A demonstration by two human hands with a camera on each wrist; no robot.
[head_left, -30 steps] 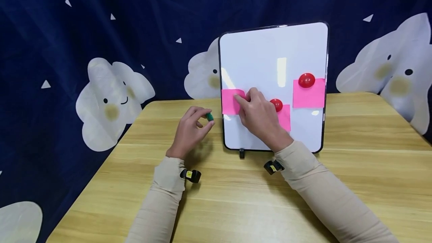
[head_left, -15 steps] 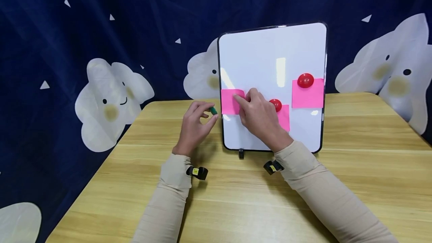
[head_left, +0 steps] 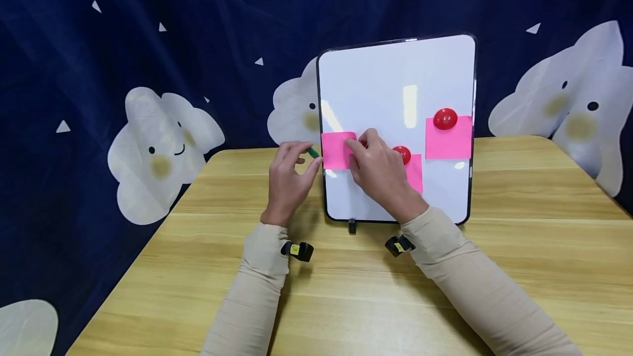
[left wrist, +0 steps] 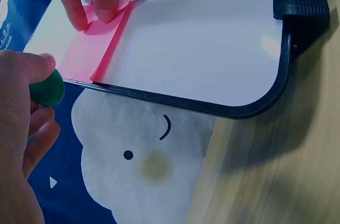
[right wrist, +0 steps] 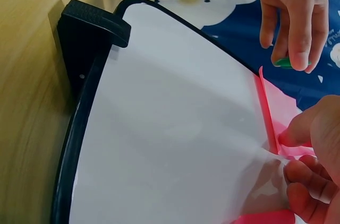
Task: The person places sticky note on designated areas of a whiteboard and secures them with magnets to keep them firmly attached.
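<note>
My left hand point(head_left: 289, 183) pinches a small green magnet point(head_left: 313, 153) between thumb and fingertips, just off the left edge of a whiteboard point(head_left: 376, 92). In the left wrist view the green magnet point(left wrist: 49, 88) shows as a rounded disc. With its fingertips my right hand point(head_left: 381, 172) presses a pink sticky note point(head_left: 335, 151) against the board's left side. The note's lower edge lifts slightly in the left wrist view. Beside the right hand, a red magnet point(head_left: 403, 154) sits on a second pink note point(head_left: 416, 173), partly hidden by that hand.
A third pink note point(head_left: 449, 144) hangs at the board's right under another red magnet point(head_left: 445, 118). The board stands tilted on a black foot point(head_left: 352, 226) on the wooden table point(head_left: 341, 301). A dark blue curtain point(head_left: 237, 15) with cloud prints hangs behind.
My left hand has moved up and right with the green magnet, closer to the board's left edge. The right hand stays on the note, its pressing fingertip slightly shifted.
</note>
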